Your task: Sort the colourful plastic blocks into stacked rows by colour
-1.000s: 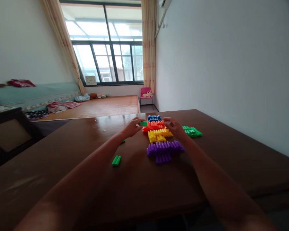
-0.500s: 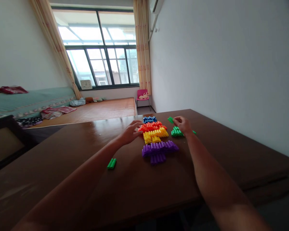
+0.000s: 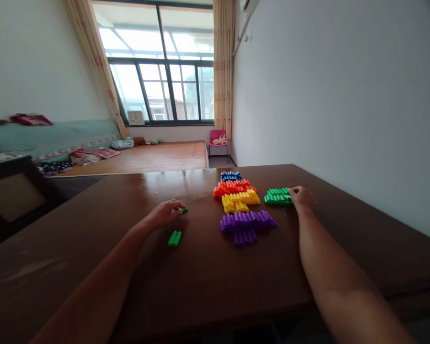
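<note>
My left hand (image 3: 165, 213) is closed in a pinch on a small green plastic piece (image 3: 184, 209), held just over the table left of the coloured groups. Nearer to me lies a loose green piece (image 3: 174, 238) that looks like joined tubes. My right hand (image 3: 301, 197) has its fingers pinched at the right end of a green cluster (image 3: 277, 196) of ribbed pieces; the fingers partly hide that end. Between the hands lie ribbed clusters in blue (image 3: 231, 176), red-orange (image 3: 234, 187), yellow (image 3: 241, 198) and purple (image 3: 249, 220).
The brown table (image 3: 215, 282) has its right edge near a white wall (image 3: 329, 95). Beyond it are a low bed (image 3: 165, 155), a pink chair (image 3: 218, 138) with a soft toy and a window. A dark cabinet (image 3: 10, 191) stands at left.
My left hand has moved left and toward me, away from the clusters, and now holds a green piece. My right hand has left its raised green piece and come to the green cluster's right end.
</note>
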`<state>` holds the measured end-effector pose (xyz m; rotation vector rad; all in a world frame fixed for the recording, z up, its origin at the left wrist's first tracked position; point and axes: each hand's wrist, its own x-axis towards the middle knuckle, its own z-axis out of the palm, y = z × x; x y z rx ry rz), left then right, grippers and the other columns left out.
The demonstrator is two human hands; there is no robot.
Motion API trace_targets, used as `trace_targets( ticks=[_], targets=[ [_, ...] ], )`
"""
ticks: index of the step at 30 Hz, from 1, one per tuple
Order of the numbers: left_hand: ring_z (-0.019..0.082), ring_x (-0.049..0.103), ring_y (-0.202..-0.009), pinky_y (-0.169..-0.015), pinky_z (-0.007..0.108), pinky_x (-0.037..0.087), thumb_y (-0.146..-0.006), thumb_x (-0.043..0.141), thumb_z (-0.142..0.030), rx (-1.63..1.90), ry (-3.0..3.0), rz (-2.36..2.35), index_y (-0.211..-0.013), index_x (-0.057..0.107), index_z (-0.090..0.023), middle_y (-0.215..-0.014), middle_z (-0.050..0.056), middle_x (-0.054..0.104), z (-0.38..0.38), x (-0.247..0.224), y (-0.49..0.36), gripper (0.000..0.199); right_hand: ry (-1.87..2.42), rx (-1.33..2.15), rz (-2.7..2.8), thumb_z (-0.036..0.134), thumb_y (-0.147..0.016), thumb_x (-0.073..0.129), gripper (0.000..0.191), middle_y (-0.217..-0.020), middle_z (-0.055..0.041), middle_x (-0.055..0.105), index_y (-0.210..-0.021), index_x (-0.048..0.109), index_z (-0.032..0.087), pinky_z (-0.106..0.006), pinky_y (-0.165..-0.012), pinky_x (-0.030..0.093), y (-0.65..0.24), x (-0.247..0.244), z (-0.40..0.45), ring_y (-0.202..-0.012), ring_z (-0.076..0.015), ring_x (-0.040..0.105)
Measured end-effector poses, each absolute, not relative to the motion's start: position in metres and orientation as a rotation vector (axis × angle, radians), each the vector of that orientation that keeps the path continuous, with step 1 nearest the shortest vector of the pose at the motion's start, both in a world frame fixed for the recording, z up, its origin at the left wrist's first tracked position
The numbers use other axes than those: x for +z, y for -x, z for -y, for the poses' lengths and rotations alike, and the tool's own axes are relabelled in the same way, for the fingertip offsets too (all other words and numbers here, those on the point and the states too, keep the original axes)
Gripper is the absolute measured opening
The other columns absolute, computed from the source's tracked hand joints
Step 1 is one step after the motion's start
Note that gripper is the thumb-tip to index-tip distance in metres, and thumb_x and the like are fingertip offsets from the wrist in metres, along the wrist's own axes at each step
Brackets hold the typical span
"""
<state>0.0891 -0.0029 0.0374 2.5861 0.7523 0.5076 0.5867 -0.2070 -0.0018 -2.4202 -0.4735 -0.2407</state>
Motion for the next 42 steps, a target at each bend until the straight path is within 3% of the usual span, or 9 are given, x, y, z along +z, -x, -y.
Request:
trace_targets(
  ticks=[7,10,13,18,22,29,32,37,42],
  targets=[
    [0.018,0.064,-0.073,-0.063,0.023,0.043,-0.080,0.056,-0.046,0.085,-2.615,-0.850,-0.092,0.074,-0.020,-0.083,0.003,0.073,0.023,0.061,-0.079,0.034,2.347,-0.591,0.522,0.036,-0.088,0.045,0.036,-0.098,-0.0180,0.068,-0.107,0.070,0.018,-0.043,-0.074,0.043,-0.592,-0.001,0.201,-0.096,-0.0317,0.057],
    [0.017,0.064,-0.070,-0.058,0.021,0.043,-0.068,0.070,-0.049,-0.056,-2.536,-0.851,-0.091,0.073,-0.019,-0.084,0.003,0.074,0.027,0.059,-0.081,0.038,2.248,-0.698,0.719,0.034,-0.087,0.046,0.034,-0.096,-0.0170,0.068,-0.102,0.071,0.017,-0.039,-0.072,0.041,-0.578,0.003,0.193,-0.089,-0.0282,0.057],
    [0.016,0.063,-0.063,-0.055,0.021,0.043,-0.060,0.077,-0.043,-0.080,-2.395,-0.790,-0.091,0.071,-0.018,-0.080,0.003,0.074,0.028,0.052,-0.086,0.040,2.147,-0.796,0.889,0.034,-0.087,0.046,0.032,-0.091,-0.0143,0.068,-0.098,0.070,0.015,-0.035,-0.071,0.040,-0.558,0.011,0.188,-0.085,-0.0258,0.056],
    [0.016,0.063,-0.064,-0.056,0.022,0.043,-0.066,0.072,-0.033,0.010,-2.330,-0.754,-0.088,0.071,-0.015,-0.073,0.003,0.072,0.028,0.051,-0.094,0.029,1.957,-0.893,1.142,0.035,-0.089,0.045,0.030,-0.087,-0.0103,0.069,-0.095,0.068,0.016,-0.033,-0.074,0.041,-0.519,0.031,0.183,-0.084,-0.0232,0.057],
    [0.015,0.062,-0.069,-0.059,0.021,0.042,-0.069,0.071,-0.039,0.092,-2.395,-0.870,-0.092,0.072,-0.017,-0.079,0.002,0.072,0.029,0.061,-0.088,0.032,1.845,-0.903,1.242,0.035,-0.091,0.044,0.029,-0.091,-0.0094,0.069,-0.096,0.066,0.017,-0.033,-0.078,0.041,-0.495,0.045,0.183,-0.087,-0.0227,0.058],
    [0.016,0.061,-0.066,-0.058,0.022,0.043,-0.051,0.084,-0.033,-0.149,-2.242,-0.697,-0.090,0.073,-0.019,-0.072,-0.001,0.069,0.026,0.065,-0.074,0.043,1.747,-0.854,1.290,0.035,-0.090,0.044,0.028,-0.087,-0.0101,0.069,-0.093,0.065,0.017,-0.035,-0.080,0.043,-0.486,0.048,0.180,-0.085,-0.0232,0.059],
    [0.015,0.061,-0.063,-0.058,0.023,0.044,-0.052,0.084,-0.030,0.049,-2.178,-0.624,-0.084,0.072,-0.017,-0.068,0.000,0.068,0.032,0.057,-0.092,0.037,1.671,-0.775,1.315,0.037,-0.091,0.044,0.029,-0.089,-0.0099,0.068,-0.094,0.065,0.018,-0.036,-0.080,0.046,-0.473,0.053,0.179,-0.084,-0.0221,0.060],
    [0.015,0.065,-0.074,-0.070,0.028,0.051,-0.067,0.078,-0.034,0.870,-1.767,-0.517,-0.090,0.063,-0.014,-0.081,0.004,0.069,0.059,0.045,-0.150,0.034,1.507,-0.244,1.470,0.043,-0.088,0.052,0.030,-0.092,-0.0048,0.070,-0.108,0.062,0.022,-0.030,-0.066,0.050,-0.419,0.064,0.178,-0.070,-0.0156,0.061],
    [0.015,0.065,-0.079,-0.078,0.033,0.054,-0.066,0.079,-0.039,0.982,-1.540,-0.410,-0.088,0.059,-0.014,-0.085,0.004,0.068,0.087,0.044,-0.186,0.039,1.312,0.258,1.730,0.045,-0.082,0.063,0.029,-0.097,-0.0035,0.070,-0.100,0.061,0.023,-0.029,-0.066,0.052,-0.373,0.061,0.175,-0.076,-0.0155,0.064]
  ],
)
